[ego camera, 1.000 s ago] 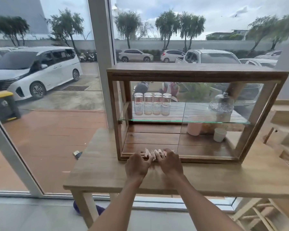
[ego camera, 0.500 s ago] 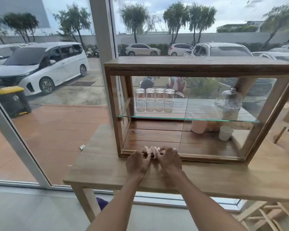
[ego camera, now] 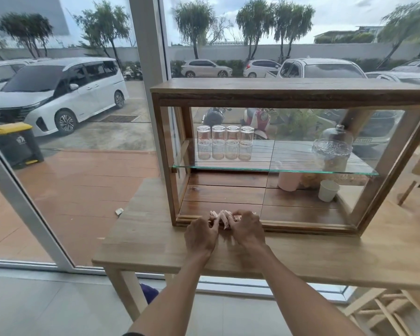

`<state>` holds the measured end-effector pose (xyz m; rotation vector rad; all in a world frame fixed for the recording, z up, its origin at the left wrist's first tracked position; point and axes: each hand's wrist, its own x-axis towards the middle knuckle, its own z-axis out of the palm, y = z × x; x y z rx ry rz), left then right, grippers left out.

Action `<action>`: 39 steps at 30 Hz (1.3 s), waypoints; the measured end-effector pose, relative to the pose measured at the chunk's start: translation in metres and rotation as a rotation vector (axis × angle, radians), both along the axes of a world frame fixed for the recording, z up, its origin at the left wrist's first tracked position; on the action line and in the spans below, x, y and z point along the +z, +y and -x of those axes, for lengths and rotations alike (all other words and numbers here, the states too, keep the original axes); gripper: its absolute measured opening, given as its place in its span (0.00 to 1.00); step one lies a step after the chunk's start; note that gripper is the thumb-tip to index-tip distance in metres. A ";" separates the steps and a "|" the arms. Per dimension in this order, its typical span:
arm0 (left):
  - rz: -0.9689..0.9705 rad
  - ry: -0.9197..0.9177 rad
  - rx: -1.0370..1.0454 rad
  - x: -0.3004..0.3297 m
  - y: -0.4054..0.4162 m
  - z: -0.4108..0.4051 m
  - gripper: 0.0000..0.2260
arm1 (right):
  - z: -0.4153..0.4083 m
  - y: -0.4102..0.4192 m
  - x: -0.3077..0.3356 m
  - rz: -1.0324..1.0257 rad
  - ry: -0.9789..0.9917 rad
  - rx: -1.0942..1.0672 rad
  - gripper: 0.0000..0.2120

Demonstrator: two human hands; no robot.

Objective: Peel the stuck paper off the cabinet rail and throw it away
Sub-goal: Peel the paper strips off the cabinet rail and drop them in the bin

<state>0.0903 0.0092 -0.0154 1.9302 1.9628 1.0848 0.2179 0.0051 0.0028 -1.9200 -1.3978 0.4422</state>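
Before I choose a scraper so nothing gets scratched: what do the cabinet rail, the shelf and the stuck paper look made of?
Cabinet rail: brown wood, grain visible, slight sheen, probably varnished. Shelf: clear glass with a green-tinted edge. Stuck paper: pale, crumpled into ridges, likely thin paper or tape; too small to tell.

I'm looking at a cabinet [ego camera: 289, 93] of dark, glossy varnished wood with clear glass panes and a glass shelf [ego camera: 277, 169]. It's sitting on a paler, matt wooden table [ego camera: 155, 243]. The paper [ego camera: 222, 217] on the rail is looking crumpled, pale and matt.
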 end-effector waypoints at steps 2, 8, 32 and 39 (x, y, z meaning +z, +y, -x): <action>-0.007 0.000 -0.014 0.000 0.001 0.001 0.13 | 0.001 -0.002 0.001 -0.032 -0.005 0.023 0.17; -0.003 -0.010 -0.022 0.002 0.000 0.003 0.13 | 0.008 -0.010 -0.001 -0.056 -0.085 0.067 0.17; -0.088 -0.040 -0.038 0.010 -0.020 0.062 0.09 | 0.047 -0.013 -0.007 -0.214 -0.057 0.061 0.12; -0.073 -0.042 0.057 0.007 -0.042 0.131 0.11 | 0.109 -0.024 -0.008 -0.185 -0.019 0.169 0.14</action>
